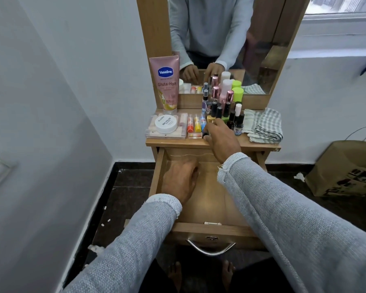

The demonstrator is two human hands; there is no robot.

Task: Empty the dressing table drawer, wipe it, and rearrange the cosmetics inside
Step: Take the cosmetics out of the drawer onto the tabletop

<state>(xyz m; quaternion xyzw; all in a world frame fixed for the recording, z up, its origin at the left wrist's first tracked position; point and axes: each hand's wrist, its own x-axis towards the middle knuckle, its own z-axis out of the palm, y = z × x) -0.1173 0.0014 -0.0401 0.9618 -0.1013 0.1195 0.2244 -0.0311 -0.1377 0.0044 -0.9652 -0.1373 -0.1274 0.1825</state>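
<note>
The wooden drawer [201, 208] is pulled out and its visible floor is bare. My left hand [180, 178] is inside it at the back left, with the fingers curled down and blurred, so whatever lies under them is hidden. My right hand [222, 140] reaches over the tabletop [173, 142] and pinches a small dark bottle [205, 135] at the front of a cluster of nail polish bottles [220, 111]. A Vaseline tube [166, 81], a clear case [167, 132] with a white nail polish remover jar [166, 123] on it, and several lip balm sticks [195, 123] also stand on top.
A folded checked cloth [264, 125] lies at the tabletop's right end. The mirror [220, 39] rises behind the cosmetics. A brown paper bag [342, 168] sits on the dark floor to the right, and a white wall is close on the left. The drawer handle [210, 249] faces me.
</note>
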